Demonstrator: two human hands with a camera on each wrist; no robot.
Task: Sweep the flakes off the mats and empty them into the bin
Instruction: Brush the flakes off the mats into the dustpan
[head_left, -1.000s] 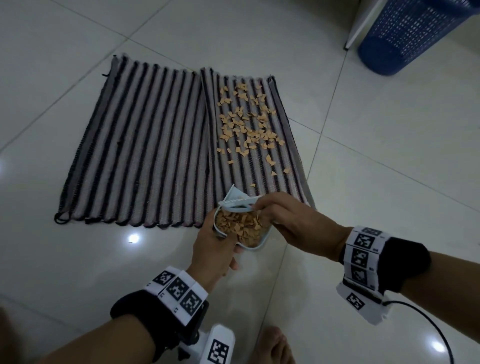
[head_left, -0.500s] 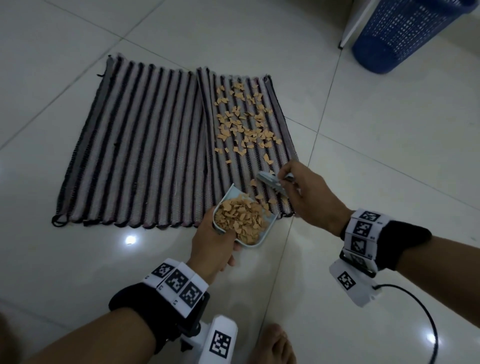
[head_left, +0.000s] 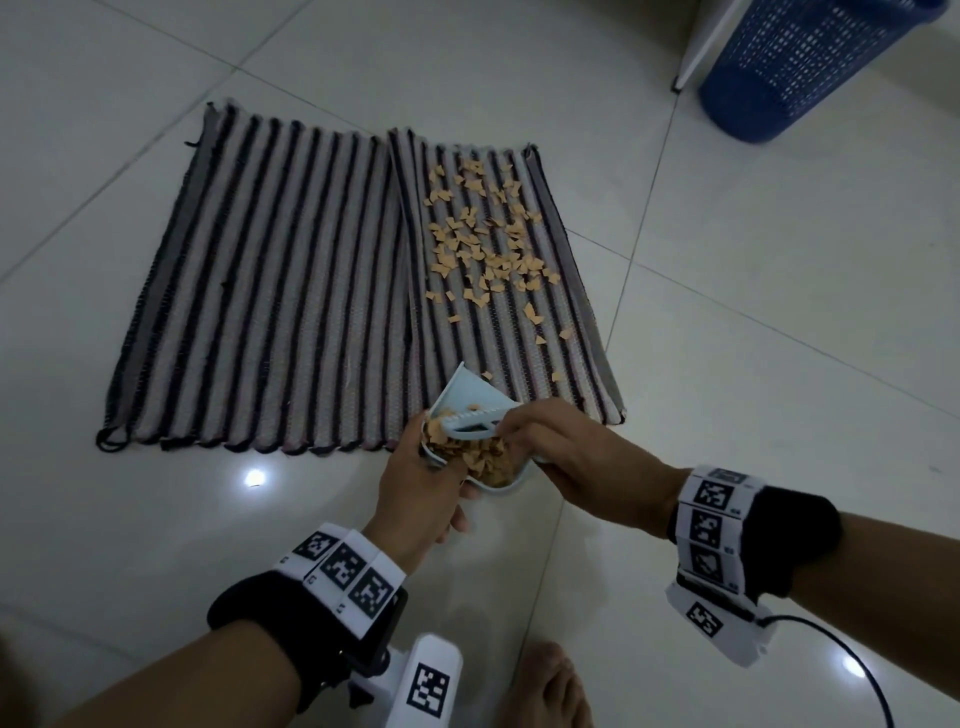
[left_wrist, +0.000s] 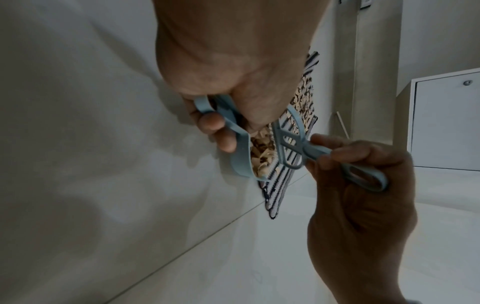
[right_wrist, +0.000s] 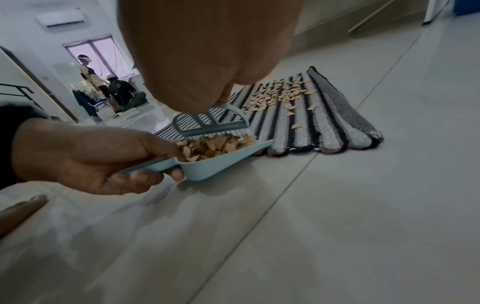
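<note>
Two striped mats lie side by side on the tiled floor. The left mat (head_left: 270, 301) is bare, while tan flakes (head_left: 488, 244) are scattered over the right mat (head_left: 582, 291) (right_wrist: 324, 127). My left hand (head_left: 431, 467) (right_wrist: 91, 156) grips the handle of a light blue dustpan (head_left: 467, 400) (left_wrist: 239, 156) (right_wrist: 215, 164), heaped with flakes (right_wrist: 213, 146), at the right mat's near edge. My right hand (head_left: 506, 423) (left_wrist: 363, 185) pinches the handle of a small blue brush (head_left: 472, 423) (left_wrist: 291, 144) (right_wrist: 210, 123), its bristles on the flakes in the pan. The blue mesh bin (head_left: 800, 67) stands far right.
A white board or furniture leg (head_left: 701, 47) leans beside the bin. My bare foot (head_left: 550, 686) is on the tiles just behind the hands. A white cabinet (left_wrist: 446, 123) stands to the right. Two people (right_wrist: 103, 86) are far off in another room.
Half a second ago the brush was out on the mat's near edge. It has now swept back onto the dustpan, and the pan's front edge is tipped up off the mat.
</note>
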